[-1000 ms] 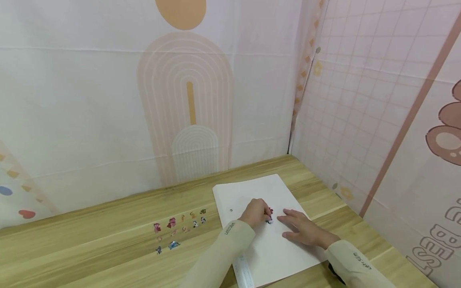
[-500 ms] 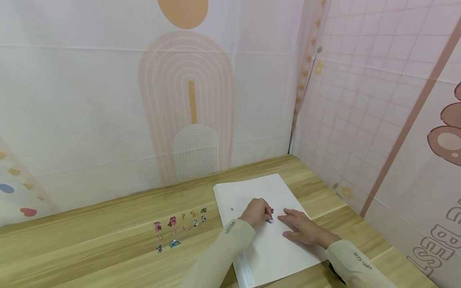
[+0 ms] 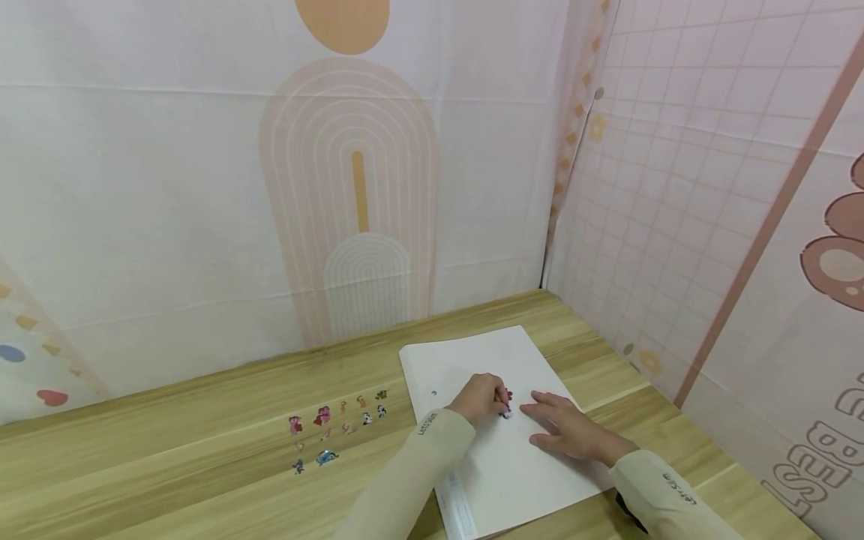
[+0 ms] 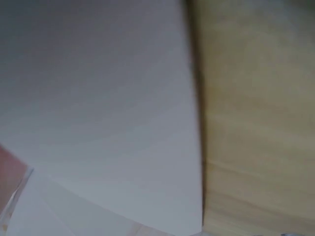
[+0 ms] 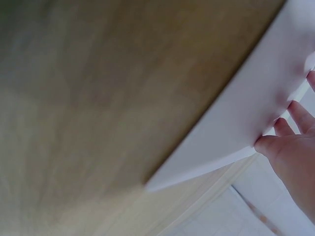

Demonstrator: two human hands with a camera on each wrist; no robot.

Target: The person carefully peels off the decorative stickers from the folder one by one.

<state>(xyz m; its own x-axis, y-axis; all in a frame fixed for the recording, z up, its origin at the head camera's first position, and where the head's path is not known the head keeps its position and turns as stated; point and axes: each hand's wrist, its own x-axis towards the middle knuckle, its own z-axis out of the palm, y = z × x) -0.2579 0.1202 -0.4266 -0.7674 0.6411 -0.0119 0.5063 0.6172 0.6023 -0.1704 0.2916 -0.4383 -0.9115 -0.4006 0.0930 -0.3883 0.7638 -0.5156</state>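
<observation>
My left hand [image 3: 482, 397] is over the white paper [image 3: 502, 480], its fingers curled and the fingertips pinching a small red and purple cartoon sticker [image 3: 509, 395]. Part of that sticker is hidden behind the fingers. On the right half of the sheet rests my right hand [image 3: 574, 433], fingers straight and spread, pointing toward the sticker. In the right wrist view the fingers [image 5: 300, 115] lie along the paper [image 5: 221, 137]. Only a sliver of the left hand shows at the left edge of the left wrist view, beside the paper [image 4: 108, 98].
Several small cartoon stickers [image 3: 327, 457] lie in loose rows on the wooden table [image 3: 169, 465], left of the paper. A clear strip with print [image 3: 459, 517] lies along the paper's near left edge. Printed cloth walls [image 3: 486, 187] stand behind and to the right.
</observation>
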